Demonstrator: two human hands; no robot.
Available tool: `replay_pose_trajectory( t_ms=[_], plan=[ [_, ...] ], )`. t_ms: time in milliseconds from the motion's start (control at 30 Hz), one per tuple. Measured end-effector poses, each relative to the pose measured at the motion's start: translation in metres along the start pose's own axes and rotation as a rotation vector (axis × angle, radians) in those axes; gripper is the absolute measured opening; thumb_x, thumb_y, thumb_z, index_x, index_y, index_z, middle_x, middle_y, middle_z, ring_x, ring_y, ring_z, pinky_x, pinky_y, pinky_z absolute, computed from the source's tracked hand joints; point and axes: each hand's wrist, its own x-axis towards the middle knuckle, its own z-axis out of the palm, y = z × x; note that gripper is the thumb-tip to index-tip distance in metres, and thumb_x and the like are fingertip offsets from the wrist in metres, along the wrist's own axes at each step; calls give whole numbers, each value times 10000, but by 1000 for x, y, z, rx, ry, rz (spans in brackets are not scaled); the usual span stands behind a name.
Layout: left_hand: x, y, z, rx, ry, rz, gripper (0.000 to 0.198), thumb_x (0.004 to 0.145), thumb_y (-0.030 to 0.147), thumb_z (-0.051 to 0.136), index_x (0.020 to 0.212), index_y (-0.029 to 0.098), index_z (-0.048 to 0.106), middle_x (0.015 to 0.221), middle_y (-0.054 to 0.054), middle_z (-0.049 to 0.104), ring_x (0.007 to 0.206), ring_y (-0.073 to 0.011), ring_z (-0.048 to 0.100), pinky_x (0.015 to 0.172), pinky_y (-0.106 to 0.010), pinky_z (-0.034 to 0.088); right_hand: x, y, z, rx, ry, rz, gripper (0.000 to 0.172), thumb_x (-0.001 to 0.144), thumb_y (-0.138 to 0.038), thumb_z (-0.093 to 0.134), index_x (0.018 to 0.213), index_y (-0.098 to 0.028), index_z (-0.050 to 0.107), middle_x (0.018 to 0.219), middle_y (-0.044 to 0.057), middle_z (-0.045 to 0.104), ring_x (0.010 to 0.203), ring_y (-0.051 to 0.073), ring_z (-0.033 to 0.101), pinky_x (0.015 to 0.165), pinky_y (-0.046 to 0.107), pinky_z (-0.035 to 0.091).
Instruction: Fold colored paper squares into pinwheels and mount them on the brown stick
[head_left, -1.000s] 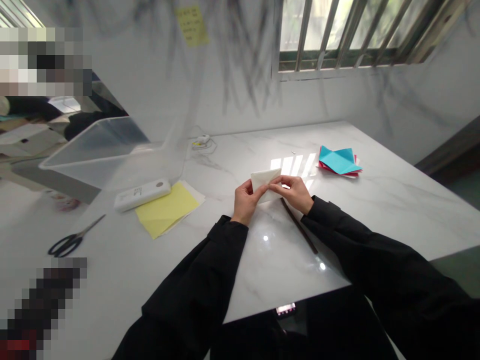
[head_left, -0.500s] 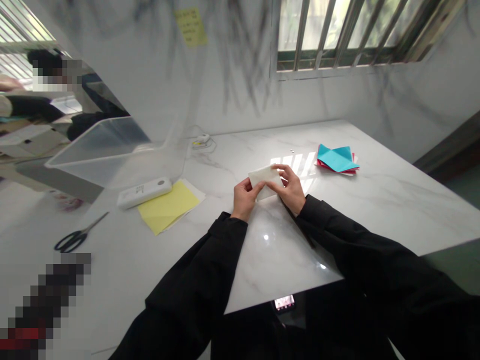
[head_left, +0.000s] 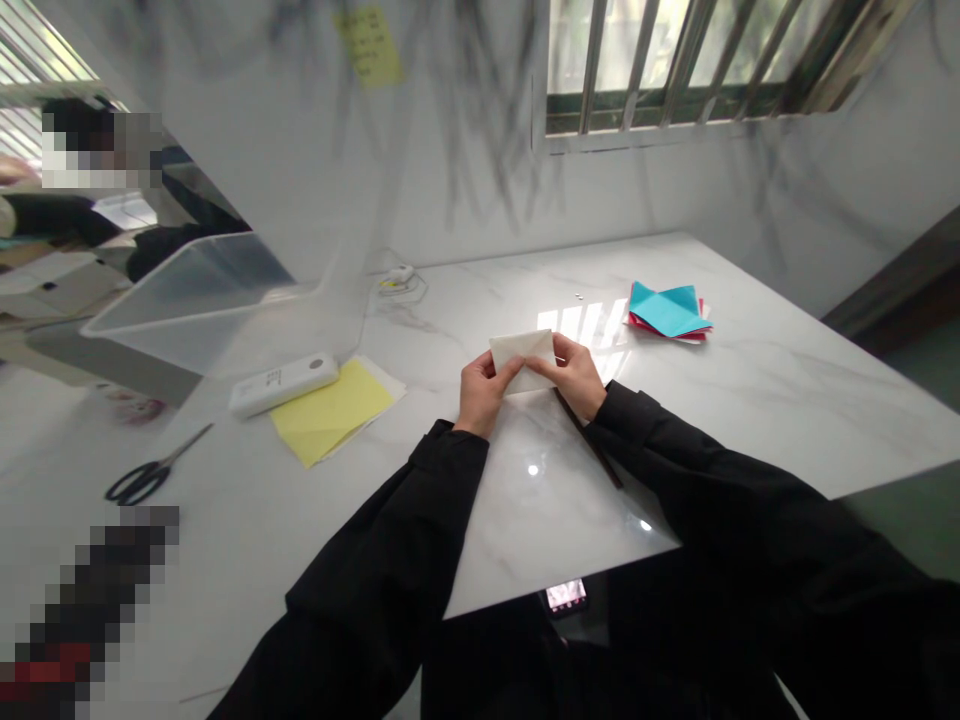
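Note:
A small cream-white piece of folded paper [head_left: 523,346] is held up just above the table, between both hands. My left hand [head_left: 480,393] pinches its left side, with the thumb across the near face. From the right, my right hand [head_left: 577,377] grips the other side, its thumb meeting the left thumb near the paper's middle. The fingers behind the paper are partly hidden. Below my right wrist lies a thin dark stick [head_left: 592,445], its kind unclear.
Yellow paper sheets [head_left: 337,412] lie at left beside a white oblong device [head_left: 285,385]. Scissors [head_left: 157,473] rest farther left. Folded blue and red paper [head_left: 670,312] sits at right. A clear plastic bin [head_left: 202,310] stands back left; a person [head_left: 82,215] is beyond it.
My right fingers, raised over the paper's top edge before, have come down to its right side and behind it. The paper's top edge now lies more level. The view has shifted slightly.

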Motion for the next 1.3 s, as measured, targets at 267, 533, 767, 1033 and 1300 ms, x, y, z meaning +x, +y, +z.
replay_pose_trajectory(
  t_ms=[267,533,767,1033,1300],
  plan=[
    [2,-2,-2,40,2,-5,598,619,513,932,1038,115,779,937,-97,794,822,-229,718,810,-352,566,4,8,-3,47,-27,45,589,648,-646,871,988,-190,720,1039,79,779,958,262,724,903,438,595],
    [1,-1,-3,41,12,-13,593,620,503,933,1037,113,772,964,-105,793,834,-227,722,820,-356,559,7,11,-4,37,-38,43,549,654,-593,885,989,-190,723,1006,74,773,932,248,711,879,425,593],
    [3,-4,-6,43,6,11,565,634,477,926,1036,114,768,956,-101,792,816,-219,723,800,-343,558,10,9,-6,16,-74,6,556,683,-569,873,1049,-168,750,1043,87,785,952,252,720,872,401,591],
    [5,-2,-6,8,-21,2,549,639,460,909,1038,115,758,924,-89,781,845,-231,723,810,-347,565,20,9,-16,-62,-192,-26,495,703,-533,872,1011,-153,795,1000,79,801,909,249,738,834,364,592],
    [-2,12,-4,23,17,-69,418,782,520,726,973,148,718,910,-73,735,745,-153,693,729,-281,543,47,9,-58,65,-66,67,481,605,-445,939,949,-140,797,997,94,800,904,246,728,885,395,594]
  ],
)
